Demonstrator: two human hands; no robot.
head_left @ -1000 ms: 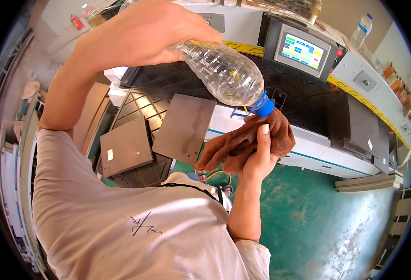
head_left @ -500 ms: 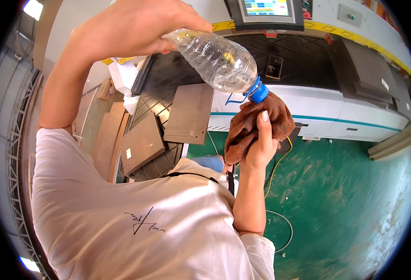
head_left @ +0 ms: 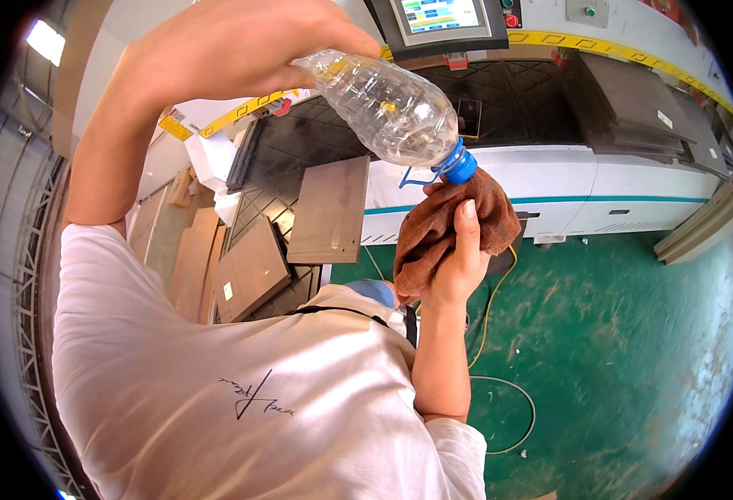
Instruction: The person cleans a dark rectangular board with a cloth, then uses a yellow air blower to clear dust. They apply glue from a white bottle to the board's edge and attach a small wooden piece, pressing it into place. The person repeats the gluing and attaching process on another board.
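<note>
My left hand (head_left: 258, 50) is closed round the base of a clear plastic bottle (head_left: 391, 112), tipped so that its blue cap (head_left: 460, 164) points down and to the right. A blue loop hangs beside the cap. Right below, my right hand (head_left: 460, 267) grips a bunched brown cloth (head_left: 433, 229), its thumb lying over the folds. The cap end meets the top of the cloth, or nearly so; I cannot tell whether liquid is coming out. Most of my left fingers are hidden behind the bottle.
Ahead stands a long white machine (head_left: 550, 179) with a dark bed and a control screen (head_left: 441, 15). A phone (head_left: 469, 117) lies on the bed. Brown panels (head_left: 329, 208) rest at left, more stacked panels (head_left: 633, 100) at right. A yellow cable (head_left: 490, 317) crosses the green floor.
The view has shifted slightly, so the machine and panels sit differently in it. Both hands keep their grip, with bottle and cloth in nearly the same position relative to each other.
</note>
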